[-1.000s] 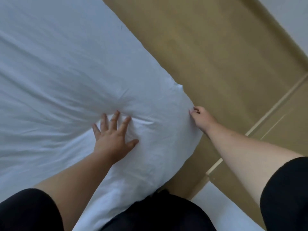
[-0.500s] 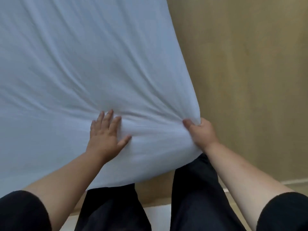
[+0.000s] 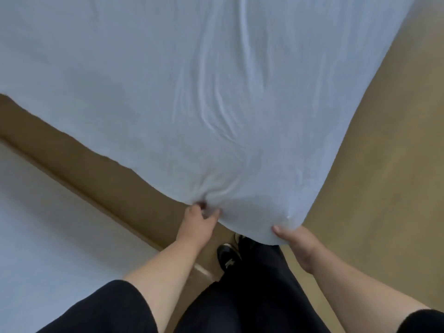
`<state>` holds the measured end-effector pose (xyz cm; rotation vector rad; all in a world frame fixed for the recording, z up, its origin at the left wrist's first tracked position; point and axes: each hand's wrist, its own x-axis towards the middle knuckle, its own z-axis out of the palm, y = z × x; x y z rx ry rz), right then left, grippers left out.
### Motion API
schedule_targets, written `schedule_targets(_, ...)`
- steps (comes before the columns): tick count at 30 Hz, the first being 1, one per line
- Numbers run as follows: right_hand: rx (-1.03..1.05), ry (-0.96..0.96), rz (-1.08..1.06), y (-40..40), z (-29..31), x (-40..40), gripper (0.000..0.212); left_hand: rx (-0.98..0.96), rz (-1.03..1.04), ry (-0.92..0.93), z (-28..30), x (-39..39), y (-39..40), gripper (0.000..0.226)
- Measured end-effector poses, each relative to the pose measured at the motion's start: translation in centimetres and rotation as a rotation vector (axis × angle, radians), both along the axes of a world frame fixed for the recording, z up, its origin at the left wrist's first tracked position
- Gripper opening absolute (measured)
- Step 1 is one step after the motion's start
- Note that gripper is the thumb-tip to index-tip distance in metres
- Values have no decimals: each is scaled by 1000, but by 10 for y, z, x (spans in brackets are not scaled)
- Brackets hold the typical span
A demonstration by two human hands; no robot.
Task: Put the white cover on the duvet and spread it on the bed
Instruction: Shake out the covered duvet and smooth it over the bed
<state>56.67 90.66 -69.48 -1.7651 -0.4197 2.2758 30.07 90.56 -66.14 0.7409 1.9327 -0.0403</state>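
Two hands grip one white duvet cover (image 3: pixel 192 80) at its near corner: left hand (image 3: pixel 198 224) pinching bunched fabric at 6 o'clock, right hand (image 3: pixel 296 243) clasping the edge at 5 o'clock. One black shoe (image 3: pixel 227 257) below.

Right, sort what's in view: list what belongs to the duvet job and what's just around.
Job:
- large white fabric duvet cover, creased and bunched at the near corner
- left hand, pinching the near edge
- right hand, gripping the corner

Just around:
- tan wooden floor
- white flat surface at lower left
- black shoe
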Motion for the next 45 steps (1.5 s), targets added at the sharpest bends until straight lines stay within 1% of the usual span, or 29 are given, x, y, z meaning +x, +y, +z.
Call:
schedule_targets(1, 33, -2, 6, -5, -8, -7, 72, 4, 253, -96, -18, 6, -11, 73)
schedule_targets(3, 59, -57, -3, -15, -27, -20, 90, -17, 706, -326, -50, 23, -32, 97)
schedule_targets(4, 56, -74, -25, -22, -38, -24, 98, -38, 873, -463, -64, 32, -44, 105)
schedule_targets(5, 58, -83, -54, -31, -44, -28, 98, -34, 1004, -613, -77, 41, -55, 107)
schedule_targets(7, 61, -75, -120, -47, -53, -27, 75, 13, 1157, -815, -93, 58, -73, 98)
schedule_targets(8, 50, -76, -151, -53, -53, -24, 63, 46, 1200, -866, -96, 65, -79, 93)
schedule_targets(10, 44, -91, -155, -60, -48, -17, 51, 114, 1272, -938, -98, 75, -90, 84)
schedule_targets(12, 53, -129, -140, -66, -42, -7, 41, 121, 1313, -873, -91, 80, -105, 68)
schedule_targets(14, 67, -202, -90, -74, -35, -3, 30, 100, 1324, -672, -80, 81, -124, 49)
schedule_targets(16, 98, -293, 26, -78, -30, -4, 16, 43, 1261, -438, -73, 84, -134, 48)
schedule_targets(17, 112, -341, 93, -76, -30, -5, 12, 19, 1182, -332, -73, 85, -132, 51)
schedule_targets(19, 115, -386, 192, -63, -32, -8, 20, -16, 1093, -197, -66, 86, -121, 53)
schedule_targets(20, 85, -380, 223, -54, -33, -9, 32, -23, 1151, -248, -64, 88, -114, 58)
schedule_targets(21, 22, -332, 234, -46, -34, -7, 48, -26, 1274, -383, -65, 90, -110, 68)
schedule_targets(23, -121, -129, 195, -38, -37, 2, 76, 35, 1525, -709, -66, 96, -113, 91)
schedule_targets(24, -169, -13, 155, -40, -36, 10, 85, 66, 1613, -829, -68, 100, -121, 94)
schedule_targets(26, -236, 193, 120, -47, -38, 25, 91, 83, 1681, -995, -69, 106, -134, 77)
schedule_targets(27, -256, 271, 115, -49, -37, 32, 92, 55, 1668, -1003, -69, 112, -135, 69)
schedule_targets(28, -274, 338, 108, -50, -37, 38, 92, 8, 1646, -959, -69, 119, -133, 64)
schedule_targets(30, -294, 409, 100, -52, -37, 46, 85, -64, 1662, -778, -74, 128, -128, 55)
schedule_targets(32, -264, 381, 130, -50, -35, 49, 81, -78, 1746, -632, -81, 135, -128, 36)
schedule_targets(33, -215, 341, 162, -49, -34, 48, 81, -54, 1808, -603, -79, 137, -127, 30)
schedule_targets(35, -85, 274, 211, -51, -30, 46, 80, 13, 1891, -607, -75, 141, -129, 21)
schedule_targets(36, -39, 262, 229, -54, -28, 46, 81, 21, 1875, -608, -72, 143, -128, 18)
schedule_targets(38, 32, 252, 258, -60, -23, 47, 77, 40, 1810, -616, -73, 145, -128, 19)
schedule_targets(40, 100, 259, 312, -62, -14, 45, 61, 21, 1727, -679, -77, 146, -129, 15)
schedule_targets(42, 169, 268, 372, -64, -9, 44, 51, 11, 1523, -689, -86, 152, -139, 9)
schedule_targets(44, 207, 254, 389, -68, -8, 47, 48, -175, 1325, -609, -95, 160, -155, 24)
schedule_targets(45, 206, 209, 389, -71, -10, 48, 48, -253, 1296, -563, -99, 163, -162, 31)
